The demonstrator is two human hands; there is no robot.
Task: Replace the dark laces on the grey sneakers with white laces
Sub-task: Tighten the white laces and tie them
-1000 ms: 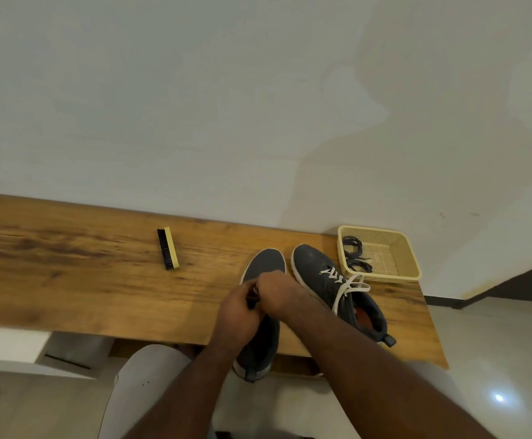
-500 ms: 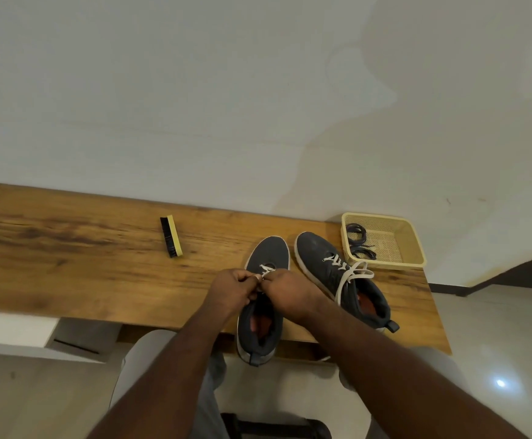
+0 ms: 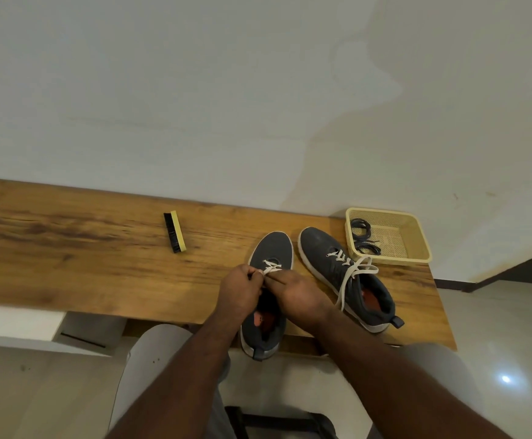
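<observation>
Both my left hand (image 3: 241,291) and right hand (image 3: 296,293) are pinching the white lace (image 3: 271,267) over the left grey sneaker (image 3: 269,293) on the wooden bench (image 3: 84,258), lacing shoe 2 of 2; next I'm likely needing to feed the tip through the next eyelet.

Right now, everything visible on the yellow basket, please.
The yellow basket is a shallow rectangular tray, plastic by its look, with perforated mesh walls and floor and a solid rolled rim. It sits upright at the far right end of the wooden table, close to the wall. Dark laces lie loosely coiled in its left part; the rest shows bare mesh. The laced grey sneaker lies just left of it, a white lace loop reaching near its front rim. Neither hand touches it.
</observation>
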